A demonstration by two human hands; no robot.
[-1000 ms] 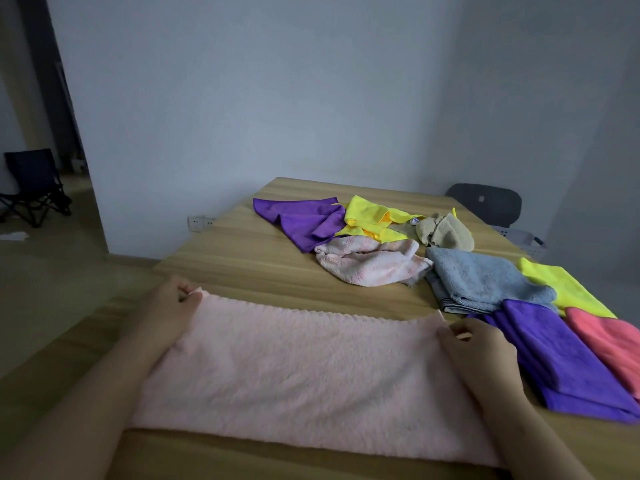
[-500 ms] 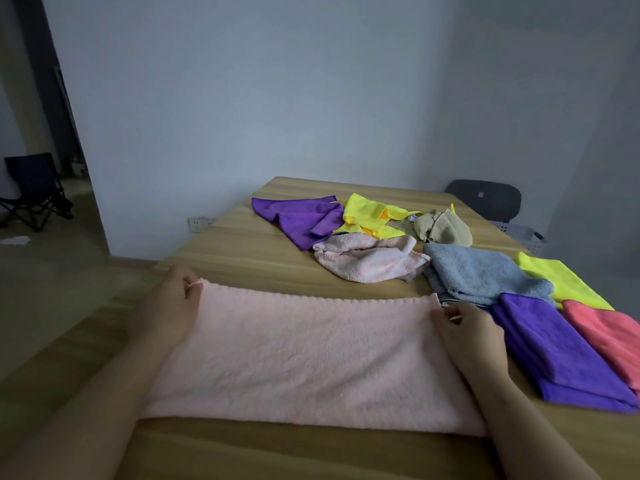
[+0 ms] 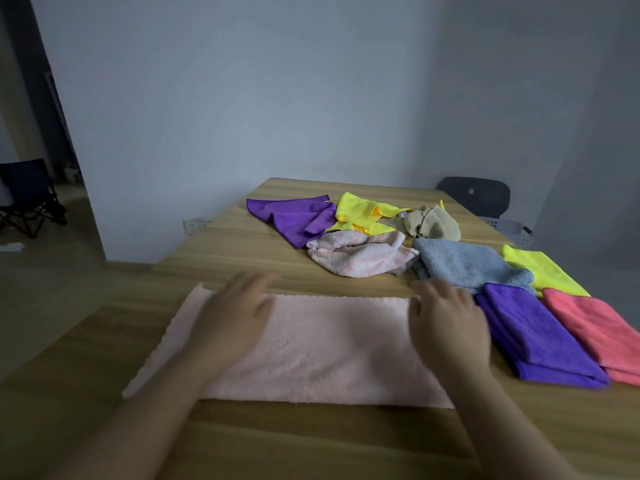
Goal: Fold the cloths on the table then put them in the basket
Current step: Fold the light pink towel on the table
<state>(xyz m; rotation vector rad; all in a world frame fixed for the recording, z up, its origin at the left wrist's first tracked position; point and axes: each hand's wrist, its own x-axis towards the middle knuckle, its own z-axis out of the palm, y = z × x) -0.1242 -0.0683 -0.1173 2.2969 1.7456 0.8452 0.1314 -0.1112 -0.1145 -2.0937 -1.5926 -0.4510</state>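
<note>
A long pale pink towel [image 3: 329, 348] lies flat across the near part of the wooden table [image 3: 214, 258]. My left hand [image 3: 232, 320] lies over its left part with fingers spread and blurred by motion. My right hand [image 3: 446, 327] lies over its right end, fingers loose. Neither hand grips the towel. Beyond lie unfolded cloths: purple [image 3: 294, 218], yellow [image 3: 363, 216], tan [image 3: 429, 221], crumpled pink [image 3: 360, 252] and grey-blue [image 3: 467, 263]. To the right are folded purple [image 3: 533, 336], coral [image 3: 599, 327] and yellow-green [image 3: 543, 268] cloths. A grey basket [image 3: 509, 230] sits past the table's right edge.
A dark chair back [image 3: 474, 195] stands behind the table's far right corner. A folding chair [image 3: 27, 195] stands in the doorway at far left. A wall socket [image 3: 194, 225] is low on the wall beside the table.
Both hands let go of the pink towel's far corners. They moved inward over its top; the left hand shifted right and is in motion.
</note>
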